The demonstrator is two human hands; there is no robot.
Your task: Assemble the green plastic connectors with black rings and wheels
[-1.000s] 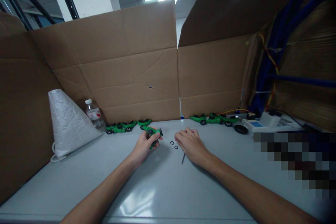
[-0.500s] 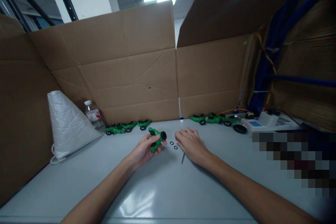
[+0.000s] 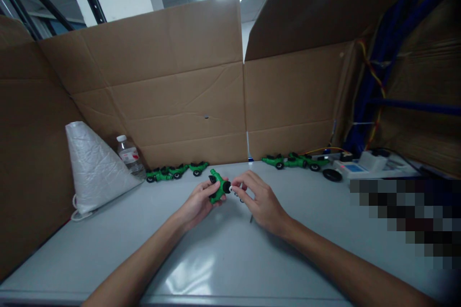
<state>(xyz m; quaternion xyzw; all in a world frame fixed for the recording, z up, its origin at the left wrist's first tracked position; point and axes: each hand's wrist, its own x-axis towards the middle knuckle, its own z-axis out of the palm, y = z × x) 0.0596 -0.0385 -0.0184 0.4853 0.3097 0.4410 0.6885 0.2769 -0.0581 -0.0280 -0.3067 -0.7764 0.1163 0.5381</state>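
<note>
My left hand (image 3: 199,203) grips a small green toy car (image 3: 217,191), tilted up above the grey table (image 3: 223,259), with a black wheel at its right end. The fingertips of my right hand (image 3: 260,201) pinch something small and pale against that wheel; what it is I cannot tell. A thin dark rod (image 3: 251,219) lies on the table just under my right hand.
Green toy cars stand in a row at the back left (image 3: 175,171) and another row at the back right (image 3: 292,161). A white bag (image 3: 91,169) and a water bottle (image 3: 129,157) stand at the left. Cardboard walls (image 3: 173,86) enclose the table. Devices and cables (image 3: 360,165) lie at the right.
My left hand has lifted and turned the green car so its wheel faces right. My right hand rose off the table and came to the wheel. The two black rings are now hidden.
</note>
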